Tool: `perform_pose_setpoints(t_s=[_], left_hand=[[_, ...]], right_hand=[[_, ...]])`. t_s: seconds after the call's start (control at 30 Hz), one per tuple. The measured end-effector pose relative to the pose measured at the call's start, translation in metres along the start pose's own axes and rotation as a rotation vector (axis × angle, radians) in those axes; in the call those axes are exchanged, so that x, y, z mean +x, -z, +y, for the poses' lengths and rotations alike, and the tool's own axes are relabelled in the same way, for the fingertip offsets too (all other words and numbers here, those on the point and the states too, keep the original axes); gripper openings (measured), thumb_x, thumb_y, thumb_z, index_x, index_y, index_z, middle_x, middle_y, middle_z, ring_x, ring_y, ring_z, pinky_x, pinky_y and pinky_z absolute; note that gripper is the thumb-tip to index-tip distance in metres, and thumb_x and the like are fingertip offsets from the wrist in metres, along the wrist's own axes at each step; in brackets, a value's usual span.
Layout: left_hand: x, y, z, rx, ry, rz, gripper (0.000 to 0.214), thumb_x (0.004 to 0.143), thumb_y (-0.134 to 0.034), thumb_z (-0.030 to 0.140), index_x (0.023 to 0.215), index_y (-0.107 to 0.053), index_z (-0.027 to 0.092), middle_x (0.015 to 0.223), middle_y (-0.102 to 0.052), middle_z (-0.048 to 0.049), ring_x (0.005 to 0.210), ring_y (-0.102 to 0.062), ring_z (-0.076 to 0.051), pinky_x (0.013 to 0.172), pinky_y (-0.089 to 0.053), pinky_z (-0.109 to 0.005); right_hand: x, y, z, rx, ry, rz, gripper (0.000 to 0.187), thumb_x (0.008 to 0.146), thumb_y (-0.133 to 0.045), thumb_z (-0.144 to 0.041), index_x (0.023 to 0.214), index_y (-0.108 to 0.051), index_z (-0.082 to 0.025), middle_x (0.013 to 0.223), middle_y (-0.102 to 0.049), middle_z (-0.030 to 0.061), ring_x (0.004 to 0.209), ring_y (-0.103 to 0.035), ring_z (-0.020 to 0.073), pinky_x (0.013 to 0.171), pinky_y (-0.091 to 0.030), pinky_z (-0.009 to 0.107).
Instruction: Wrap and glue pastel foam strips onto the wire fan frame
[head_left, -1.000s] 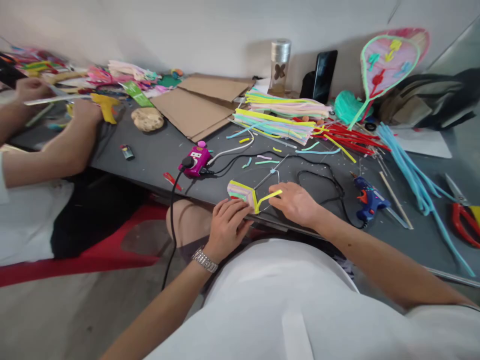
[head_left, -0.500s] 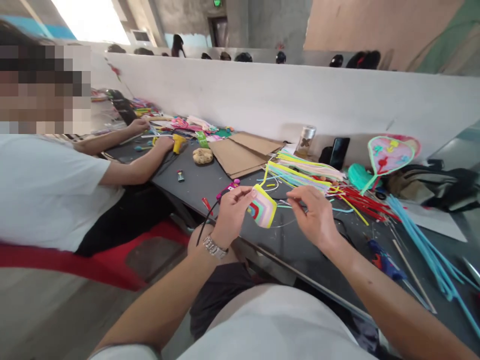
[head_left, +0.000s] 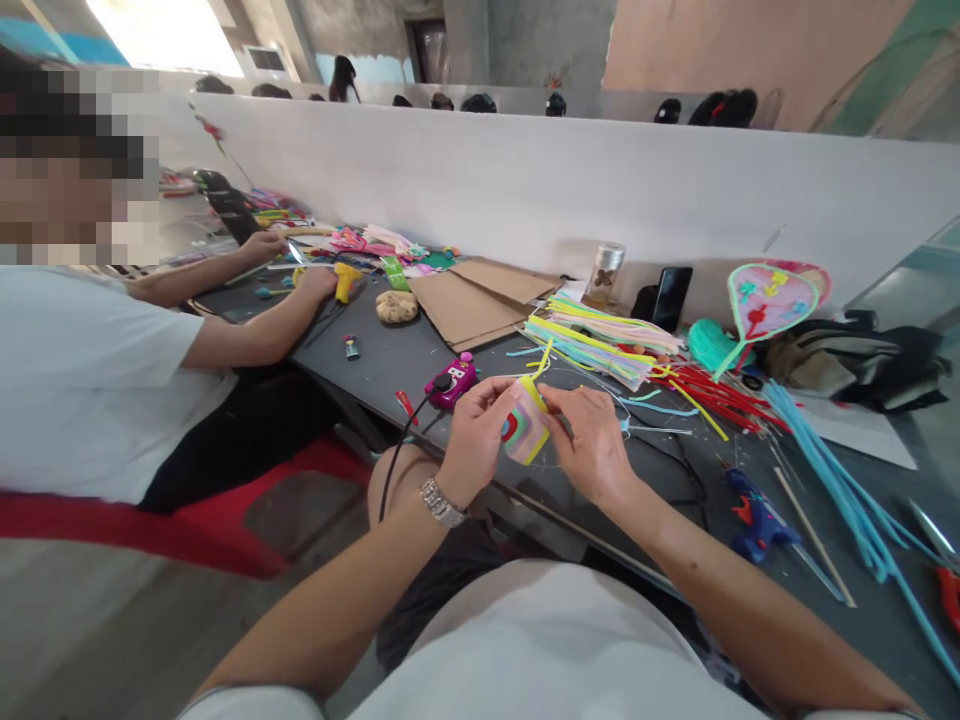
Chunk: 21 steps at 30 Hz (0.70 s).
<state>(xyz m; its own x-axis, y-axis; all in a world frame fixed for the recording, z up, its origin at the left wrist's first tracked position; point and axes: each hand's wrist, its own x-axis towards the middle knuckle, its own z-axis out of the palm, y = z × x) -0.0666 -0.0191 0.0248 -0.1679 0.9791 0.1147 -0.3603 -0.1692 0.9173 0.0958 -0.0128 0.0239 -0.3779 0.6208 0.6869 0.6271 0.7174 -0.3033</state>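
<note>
Two hands [head_left: 474, 435], striped piece [head_left: 529, 432] partly hidden

The single view is head-worn, looking forward and down. The wearer's shirt [head_left: 510, 645] fills the bottom, nearest the lens; the left hand [head_left: 478, 428] and right hand [head_left: 591, 440] come in from below and meet near mid-frame, a little farther off. Past them the camera faces across the desk [head_left: 365, 382] to the white partition [head_left: 465, 180], with the far wall [head_left: 536, 45] above it and a co-worker [head_left: 90, 370] cut by the left edge
</note>
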Motion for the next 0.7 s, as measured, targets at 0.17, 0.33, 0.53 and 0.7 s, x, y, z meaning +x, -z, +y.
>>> perform_pose_setpoints(t_s=[0.17,0.33,0.53,0.7], left_hand=[[-0.004,-0.003,-0.006,0.11,-0.182,0.002,0.028,0.082,-0.078,0.037,0.102,-0.074,0.018,0.093,-0.073,-0.0037,0.08,-0.064,-0.014,0.075,-0.051,-0.025],[-0.006,-0.002,-0.004,0.202,-0.266,-0.047,0.022,0.087,-0.073,0.033,0.103,-0.076,0.018,0.102,-0.077,-0.0061,0.094,-0.068,-0.018,0.087,-0.053,-0.029],[-0.008,-0.001,-0.002,0.279,-0.269,-0.039,0.017,0.086,-0.071,0.029,0.098,-0.076,0.017,0.1,-0.078,-0.0067,0.093,-0.07,-0.02,0.087,-0.053,-0.031],[-0.005,0.002,-0.004,0.27,-0.245,-0.028,0.016,0.085,-0.071,0.028,0.096,-0.076,0.018,0.094,-0.076,-0.0046,0.086,-0.066,-0.017,0.08,-0.051,-0.028]], right_hand=[[0.001,-0.001,-0.007,0.092,-0.041,0.063,0.024,0.102,-0.051,-0.025,0.12,-0.066,-0.02,0.099,-0.077,0.0084,0.093,-0.068,0.0242,0.086,-0.045,0.039],[-0.001,-0.003,-0.009,0.112,-0.044,0.099,0.024,0.103,-0.051,-0.027,0.12,-0.067,-0.021,0.097,-0.077,0.0076,0.091,-0.068,0.0229,0.085,-0.046,0.039],[-0.001,-0.007,-0.008,0.075,-0.029,0.079,0.021,0.102,-0.053,-0.025,0.114,-0.069,-0.021,0.096,-0.078,0.0065,0.088,-0.068,0.0225,0.084,-0.047,0.04],[-0.001,0.007,-0.011,0.051,0.062,0.048,0.022,0.1,-0.054,-0.019,0.118,-0.067,-0.019,0.103,-0.077,0.0088,0.094,-0.069,0.0232,0.085,-0.053,0.04]])
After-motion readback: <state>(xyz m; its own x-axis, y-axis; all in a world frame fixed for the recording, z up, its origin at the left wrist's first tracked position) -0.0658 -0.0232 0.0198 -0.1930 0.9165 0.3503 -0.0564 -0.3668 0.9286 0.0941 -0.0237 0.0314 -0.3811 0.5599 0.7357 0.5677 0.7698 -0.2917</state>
